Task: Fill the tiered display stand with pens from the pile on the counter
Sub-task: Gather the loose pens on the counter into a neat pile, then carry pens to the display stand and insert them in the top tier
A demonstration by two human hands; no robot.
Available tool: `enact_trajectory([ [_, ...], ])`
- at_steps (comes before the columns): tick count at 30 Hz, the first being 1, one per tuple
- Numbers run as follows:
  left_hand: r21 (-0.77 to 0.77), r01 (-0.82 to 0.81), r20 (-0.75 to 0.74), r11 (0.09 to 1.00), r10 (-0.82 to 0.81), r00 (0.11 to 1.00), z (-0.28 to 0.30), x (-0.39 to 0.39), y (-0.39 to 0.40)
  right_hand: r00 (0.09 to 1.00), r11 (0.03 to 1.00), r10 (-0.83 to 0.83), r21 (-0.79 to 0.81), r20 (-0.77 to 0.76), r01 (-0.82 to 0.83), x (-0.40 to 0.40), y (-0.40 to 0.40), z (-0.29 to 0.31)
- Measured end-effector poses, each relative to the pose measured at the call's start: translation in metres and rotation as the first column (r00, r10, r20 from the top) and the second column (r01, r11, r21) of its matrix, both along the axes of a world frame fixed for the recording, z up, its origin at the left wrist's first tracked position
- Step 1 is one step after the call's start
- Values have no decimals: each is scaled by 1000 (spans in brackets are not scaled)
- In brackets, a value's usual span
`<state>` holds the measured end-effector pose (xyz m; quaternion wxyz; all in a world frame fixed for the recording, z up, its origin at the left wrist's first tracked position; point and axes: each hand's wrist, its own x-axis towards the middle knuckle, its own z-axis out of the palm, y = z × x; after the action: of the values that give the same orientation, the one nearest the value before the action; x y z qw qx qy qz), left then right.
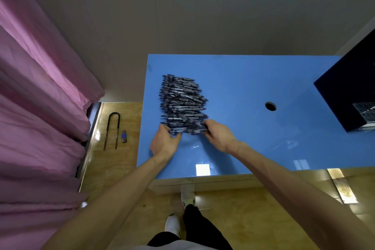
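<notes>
Both grips curled: left hand [164, 141], right hand [219, 135] clasp pens [187, 129].

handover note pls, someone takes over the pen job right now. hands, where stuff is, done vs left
Left hand: grips the left end of a small bundle of pens at the near edge of the pen pile.
Right hand: grips the right end of the same bundle.
Pile: lies on the blue counter, left of the round hole, pens mostly parallel and still many.
Display stand: only a corner shows at the right edge of the counter, beside a dark box; its fill cannot be told.
Done: a bundle gathered.
Left: carry it to the stand, slot the pens in, repeat for the pile.
</notes>
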<state>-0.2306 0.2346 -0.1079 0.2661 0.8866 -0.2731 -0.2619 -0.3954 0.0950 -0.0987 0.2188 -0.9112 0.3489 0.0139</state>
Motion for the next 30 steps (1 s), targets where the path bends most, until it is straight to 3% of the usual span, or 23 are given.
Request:
enact_trajectory([
  [3,38,-179,-130,983,183,974,0,-6,-10,999,999,24,-49,31,-23,7,1,3],
  [6,-20,-383,-342,923,354,871,-10,-4,-15,996,994,79,-73,-29,-81,21,2,3],
  [13,-91,-643,-629,761,456,629,-11,-12,-14,987,986,135,-84,-88,-142,18,-6,-4],
  [17,-75,-680,-619,729,501,605,-13,-10,-24,972,974,214,-57,-100,-220,13,-20,-4],
  [22,-9,-706,-505,708,606,614,-15,-11,-41,951,953,303,-7,-64,-304,5,-34,-8],
  [30,34,-766,-431,642,701,569,-4,-18,-54,965,892,250,370,75,-260,0,-57,-6],
])
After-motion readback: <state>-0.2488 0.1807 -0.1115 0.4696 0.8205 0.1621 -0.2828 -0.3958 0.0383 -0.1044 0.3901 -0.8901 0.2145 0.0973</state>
